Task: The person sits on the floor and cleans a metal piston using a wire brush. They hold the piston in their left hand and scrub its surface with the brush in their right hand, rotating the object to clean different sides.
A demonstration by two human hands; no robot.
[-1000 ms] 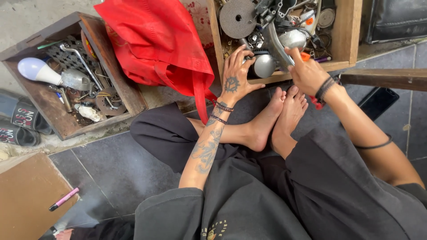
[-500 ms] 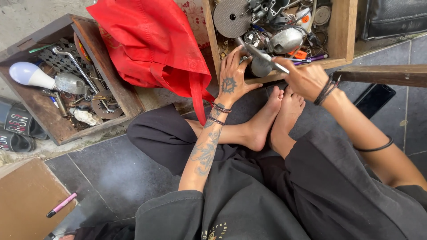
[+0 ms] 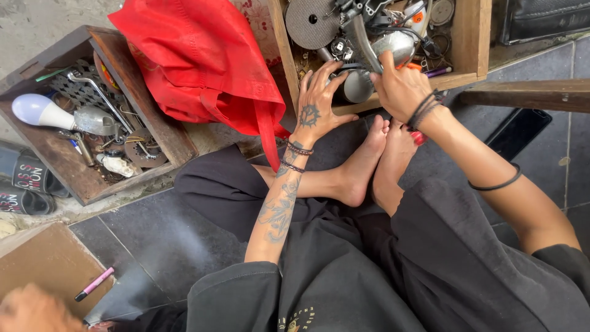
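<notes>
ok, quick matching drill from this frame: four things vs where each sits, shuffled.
Things:
1. white light bulb
2. red cloth bag
3. pink marker pen
4. round grey grinding disc

Places:
A. on the brown board, bottom left
B. in the wooden tray at the left
C. in the wooden box by both hands
D. between the tray and the box

Pairs: 1-B, 2-D, 3-A, 4-C
</notes>
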